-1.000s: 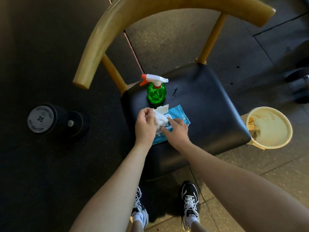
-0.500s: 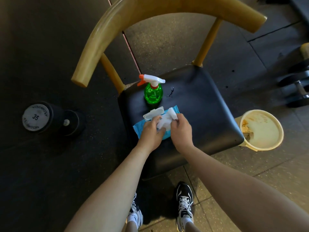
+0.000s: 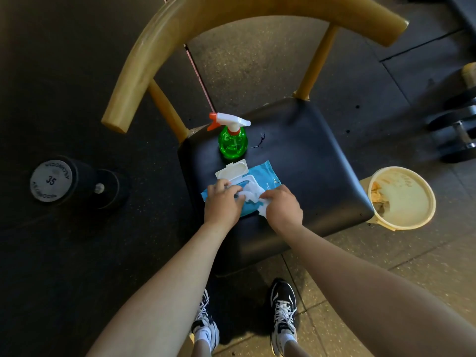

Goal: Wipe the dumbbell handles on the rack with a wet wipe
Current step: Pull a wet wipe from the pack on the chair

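While pressing the blue wipe pack (image 3: pixel 266 173) onto the chair seat (image 3: pixel 309 163) with left hand (image 3: pixel 224 203) fingers laid over it, pinches the white wet wipe (image 3: pixel 251 195) at the pack's opening (lid (image 3: pixel 231 173) flipped up) in the curled right hand (image 3: pixel 283 208), with the spray bottle (image 3: pixel 233 141) just behind.

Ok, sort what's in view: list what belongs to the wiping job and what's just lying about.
For the job: wet wipe, pinched by the right hand; wipe pack, lid open, under the left hand.

Lying about: green spray bottle; cream bucket; dumbbell marked 35 on the floor; chair, merely bearing the pack.
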Motion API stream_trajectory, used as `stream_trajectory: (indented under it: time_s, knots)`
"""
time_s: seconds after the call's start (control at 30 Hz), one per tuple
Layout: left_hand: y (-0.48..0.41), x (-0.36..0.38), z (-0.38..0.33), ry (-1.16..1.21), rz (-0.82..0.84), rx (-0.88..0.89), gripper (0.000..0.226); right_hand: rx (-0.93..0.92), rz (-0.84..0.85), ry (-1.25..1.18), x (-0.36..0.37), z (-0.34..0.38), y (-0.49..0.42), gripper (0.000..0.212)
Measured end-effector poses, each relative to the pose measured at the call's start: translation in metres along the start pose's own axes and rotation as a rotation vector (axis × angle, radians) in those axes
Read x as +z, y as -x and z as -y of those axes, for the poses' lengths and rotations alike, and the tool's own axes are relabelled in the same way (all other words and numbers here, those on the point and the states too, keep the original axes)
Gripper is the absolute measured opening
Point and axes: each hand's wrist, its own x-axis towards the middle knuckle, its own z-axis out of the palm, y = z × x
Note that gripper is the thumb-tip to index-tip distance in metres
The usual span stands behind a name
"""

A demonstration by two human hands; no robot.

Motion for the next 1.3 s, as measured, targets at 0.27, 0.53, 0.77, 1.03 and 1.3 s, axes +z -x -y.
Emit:
stream_trajectory:
  time_s: [0.27, 0.53, 0.77, 1.03, 1.3]
  knots:
    - [-0.005, 0.0, -0.008, 0.318, -0.098, -0.104, 0.026, -0.033, 0.099, -0.118, 0.003, 0.01, -0.004, 0.046]
    - [0.008, -0.01, 0.003, 0.473, -0.194, -0.033, 0.025, -0.029, 0.337, -0.064, 0.018, 0.028, -0.015, 0.063]
    - [0.011, -0.012, 0.0, 0.588, -0.202, -0.016, 0.021, -0.005, 0.435, -0.117, 0.011, 0.037, -0.02, 0.058]
    - [0.014, -0.014, -0.002, 0.625, -0.186, -0.065, 0.022, -0.141, 0.195, -0.159, 0.02, 0.026, -0.008, 0.04]
    - [0.018, -0.015, 0.006, 0.682, -0.173, -0.062, 0.023, -0.076, 0.426, -0.098, 0.027, 0.049, -0.014, 0.044]
